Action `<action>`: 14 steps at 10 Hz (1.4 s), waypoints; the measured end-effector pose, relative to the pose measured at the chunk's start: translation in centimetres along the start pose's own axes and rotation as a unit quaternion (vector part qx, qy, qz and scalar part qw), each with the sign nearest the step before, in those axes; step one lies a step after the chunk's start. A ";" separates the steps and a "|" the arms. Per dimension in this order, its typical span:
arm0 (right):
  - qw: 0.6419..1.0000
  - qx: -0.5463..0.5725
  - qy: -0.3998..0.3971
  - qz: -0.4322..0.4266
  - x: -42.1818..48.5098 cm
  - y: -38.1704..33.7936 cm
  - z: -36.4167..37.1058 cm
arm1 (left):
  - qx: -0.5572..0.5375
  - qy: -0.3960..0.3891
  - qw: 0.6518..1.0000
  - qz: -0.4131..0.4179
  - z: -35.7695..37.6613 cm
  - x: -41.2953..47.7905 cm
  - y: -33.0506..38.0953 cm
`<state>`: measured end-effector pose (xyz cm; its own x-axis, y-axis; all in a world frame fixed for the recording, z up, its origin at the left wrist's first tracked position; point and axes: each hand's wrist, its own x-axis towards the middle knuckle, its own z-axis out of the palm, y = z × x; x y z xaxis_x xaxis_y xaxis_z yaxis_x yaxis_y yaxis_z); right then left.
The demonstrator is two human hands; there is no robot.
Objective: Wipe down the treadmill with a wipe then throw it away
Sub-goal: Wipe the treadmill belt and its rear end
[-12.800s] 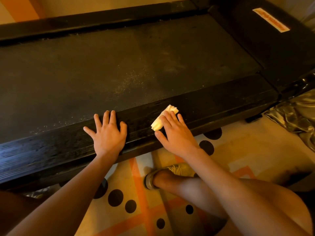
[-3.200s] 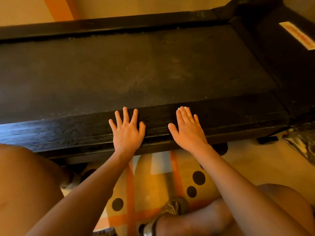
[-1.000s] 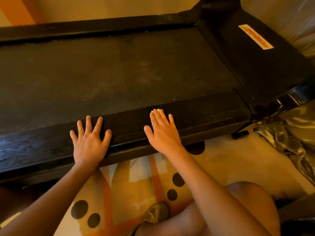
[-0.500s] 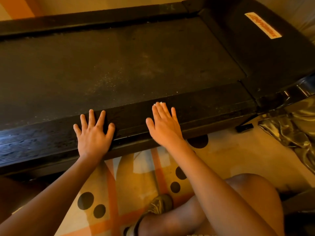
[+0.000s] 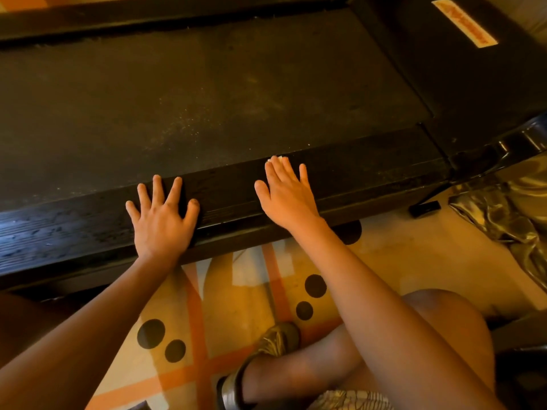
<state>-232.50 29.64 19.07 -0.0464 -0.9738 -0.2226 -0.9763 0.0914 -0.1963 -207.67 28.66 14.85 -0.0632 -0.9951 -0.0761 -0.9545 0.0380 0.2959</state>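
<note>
Peeking past the right fingers (image 5: pixel 281 173), the wipe (image 5: pixel 276 158) lies beneath them.

The wipe (image 5: pixel 276 158) is now showing only as a thin white edge beyond the fingertips of the right hand (image 5: pixel 288 199); 12.8 s ago it was protruding as a folded pad to the far left of those fingers. The right hand is now lying flatter over the wipe on the near side rail (image 5: pixel 370 176), with its fingers pointing far rather than angled far-left. The shoe (image 5: pixel 278 335) is now sitting further back from the rail, toward the near side. The large knee seen at the left 3.2 s ago is no longer showing.
</note>
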 end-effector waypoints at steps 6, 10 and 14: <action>1.000 0.012 0.020 0.003 -1.1 1.7 0.1 | -0.002 0.002 1.000 -0.005 0.0 0.0 0.1; 0.999 -0.013 0.029 0.005 1.7 2.2 -0.4 | -0.005 0.001 1.000 -0.005 -0.1 -0.1 0.3; 0.998 0.008 0.053 -0.012 -4.8 4.2 1.0 | -0.046 0.008 0.999 0.016 -0.7 -0.4 1.0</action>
<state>-236.16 34.95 18.34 -0.0457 -0.9923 -0.1153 -0.9738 0.0700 -0.2162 -208.42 29.07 15.89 -0.0872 -0.9950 -0.0495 -0.9215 0.0616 0.3835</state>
